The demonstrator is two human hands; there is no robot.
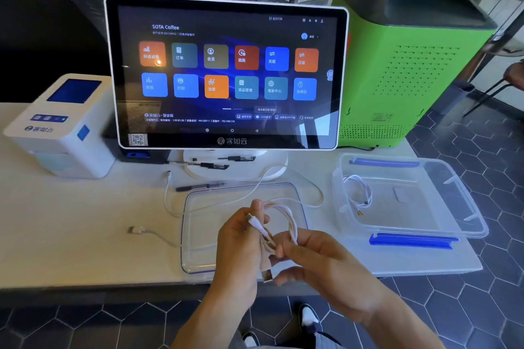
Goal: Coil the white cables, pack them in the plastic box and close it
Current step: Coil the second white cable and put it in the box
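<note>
**1 cable boxed, 1 in hand, more to go**

Head view: the left hand [241,238] grips a part-wound white cable [286,221], thumb pinning a plug, while the right hand [309,258] pinches the loops from the near side. Both work over the lid [198,235] lying near centre. The box [411,198] sits open at right with 1 coiled cable [358,193] inside. A loose cable [147,232] still trails at left. Left to do, I judge: finish this coil, wind the rest, pack, close.

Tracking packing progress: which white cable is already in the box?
The small coiled cable at the plastic box's left end; another is in both hands, a third lies loose on the table.
</note>
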